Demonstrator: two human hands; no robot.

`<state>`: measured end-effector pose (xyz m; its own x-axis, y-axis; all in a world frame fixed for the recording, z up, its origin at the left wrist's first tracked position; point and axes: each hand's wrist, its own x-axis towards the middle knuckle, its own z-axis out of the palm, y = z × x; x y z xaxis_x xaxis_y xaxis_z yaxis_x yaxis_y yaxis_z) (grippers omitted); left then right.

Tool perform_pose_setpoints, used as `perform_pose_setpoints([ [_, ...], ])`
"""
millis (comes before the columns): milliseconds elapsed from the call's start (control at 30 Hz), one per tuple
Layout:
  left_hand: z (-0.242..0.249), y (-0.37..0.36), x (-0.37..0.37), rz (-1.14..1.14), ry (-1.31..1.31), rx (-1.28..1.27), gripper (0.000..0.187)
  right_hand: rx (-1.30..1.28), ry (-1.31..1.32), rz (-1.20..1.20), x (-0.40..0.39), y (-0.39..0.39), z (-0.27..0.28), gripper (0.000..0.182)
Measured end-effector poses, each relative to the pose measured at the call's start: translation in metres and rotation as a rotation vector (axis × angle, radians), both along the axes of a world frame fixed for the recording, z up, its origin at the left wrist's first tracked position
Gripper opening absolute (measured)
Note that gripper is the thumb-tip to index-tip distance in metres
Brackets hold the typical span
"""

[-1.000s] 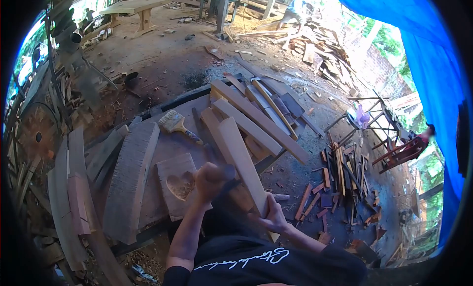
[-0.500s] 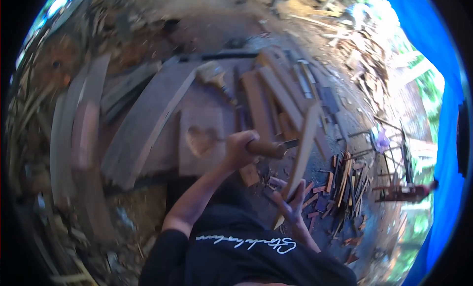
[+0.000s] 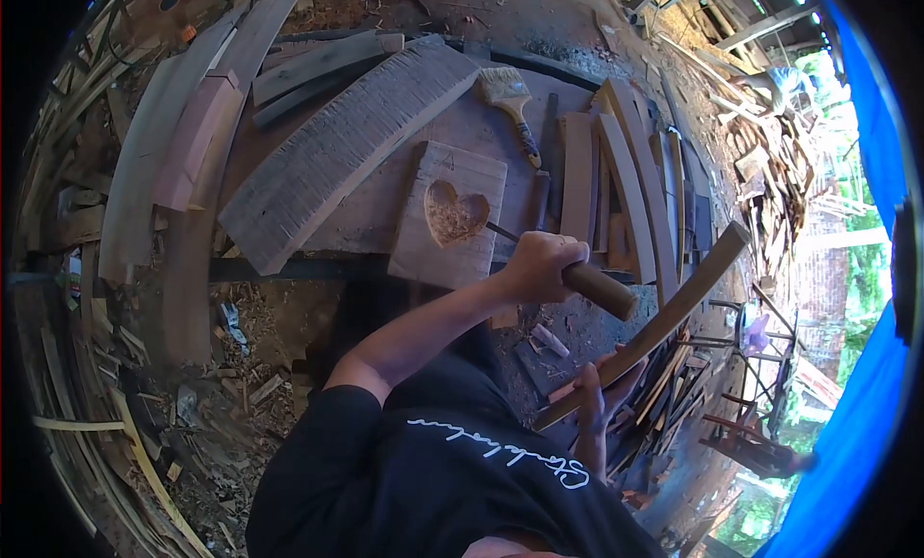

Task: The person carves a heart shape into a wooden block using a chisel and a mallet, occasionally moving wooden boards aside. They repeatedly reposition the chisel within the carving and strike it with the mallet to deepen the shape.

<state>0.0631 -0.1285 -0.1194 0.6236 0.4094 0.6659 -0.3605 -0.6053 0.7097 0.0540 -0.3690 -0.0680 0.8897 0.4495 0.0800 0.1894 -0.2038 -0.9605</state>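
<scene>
My left hand point(image 3: 537, 266) grips a chisel by its round wooden handle point(image 3: 599, 291). The thin blade points at a square board point(image 3: 450, 216) with a heart hollow carved in it, which lies on the workbench point(image 3: 385, 202). My right hand point(image 3: 602, 390) holds a long narrow wooden plank point(image 3: 664, 317) near its lower end. The plank slants up to the right, off the bench's edge and above the ground.
A paintbrush point(image 3: 510, 96) lies on the bench beyond the heart board. A wide rough-sawn plank point(image 3: 346, 144) lies to its left, and several slats point(image 3: 616, 173) are stacked to its right. Offcuts and shavings point(image 3: 674, 385) litter the ground. A blue tarp point(image 3: 866, 346) hangs at the right.
The view has swung round and down. My right hand has lifted the long plank off the bench to the side. My left hand has brought the chisel closer to the heart board.
</scene>
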Motion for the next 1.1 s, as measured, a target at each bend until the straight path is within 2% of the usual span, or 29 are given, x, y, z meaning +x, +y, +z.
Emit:
perform_pose_setpoints([
  [433, 0.001, 0.003, 0.001, 0.052, -0.028, 0.005, 0.028, 0.013, -0.063, -0.011, 0.002, 0.012, 0.024, 0.058],
  [767, 0.001, 0.005, 0.000, 0.059, -0.018, -0.027, 0.029, -0.037, -0.107, -0.019, 0.006, 0.008, 0.013, 0.060],
  [1067, -0.001, 0.006, 0.001, 0.052, 0.003, -0.048, 0.028, -0.072, -0.039, -0.020, 0.004, 0.010, 0.016, 0.061],
  [1100, -0.001, 0.006, 0.001, 0.053, 0.005, -0.053, 0.028, -0.067, -0.125, 0.013, 0.009, 0.006, 0.012, 0.058],
])
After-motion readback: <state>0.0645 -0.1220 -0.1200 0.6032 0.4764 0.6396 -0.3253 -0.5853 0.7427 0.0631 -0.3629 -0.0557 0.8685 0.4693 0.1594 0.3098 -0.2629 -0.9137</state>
